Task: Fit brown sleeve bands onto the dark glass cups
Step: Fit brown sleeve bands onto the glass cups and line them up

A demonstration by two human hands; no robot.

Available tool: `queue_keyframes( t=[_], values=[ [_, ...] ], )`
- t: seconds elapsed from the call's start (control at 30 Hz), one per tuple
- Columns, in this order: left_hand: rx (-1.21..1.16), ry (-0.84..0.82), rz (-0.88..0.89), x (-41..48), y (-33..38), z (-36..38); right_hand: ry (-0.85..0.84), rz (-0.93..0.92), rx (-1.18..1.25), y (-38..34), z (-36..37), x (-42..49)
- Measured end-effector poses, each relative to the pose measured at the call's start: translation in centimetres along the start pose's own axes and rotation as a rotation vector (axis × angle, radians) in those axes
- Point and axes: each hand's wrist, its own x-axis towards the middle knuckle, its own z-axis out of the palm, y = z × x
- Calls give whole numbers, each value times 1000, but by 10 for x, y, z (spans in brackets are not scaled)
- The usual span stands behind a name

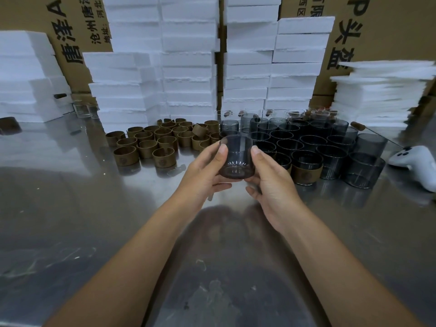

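Left hand (203, 172) and right hand (271, 182) grip one bare dark glass cup (236, 159), so I'd hold it level, free one hand, and fetch a brown sleeve band (164, 157) from the left.

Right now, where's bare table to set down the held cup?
Bare shiny steel table: the near strip in front of the brown sleeve bands and dark glass cups, and far left between the bands and the white foam stack. Crowded: bands, then cups, running right to the white controller.

Both hands, left (204, 171) & right (271, 178), gripping bare dark cup (236, 156), brown bands (151, 143) behind-left
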Motion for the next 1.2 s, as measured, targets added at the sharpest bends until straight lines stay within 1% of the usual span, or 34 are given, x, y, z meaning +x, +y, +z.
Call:
queue_keyframes(
  t=[0.17,0.33,0.43,0.5,0.6,0.93,1.07,1.13,1.2],
  values=[
    [183,-29,45,-2,2,-1,67,73,8,-2,0,1],
    [208,30,55,-2,-2,0,56,90,5,0,2,2],
    [192,90,19,0,-1,-2,3,41,-33,0,3,0],
    [157,116,10,1,-1,-3,-62,3,-71,1,2,-1],
    [126,121,3,1,0,-4,-113,-5,-88,2,2,-4],
    [253,49,-21,10,-12,-7,3,24,-67,2,2,-3],
    [341,31,-30,12,-12,-11,44,55,4,2,3,1],
    [348,41,-30,12,-10,-15,67,79,64,2,3,5],
    [356,102,-27,14,-9,-21,85,83,90,4,3,7]
  ],
)
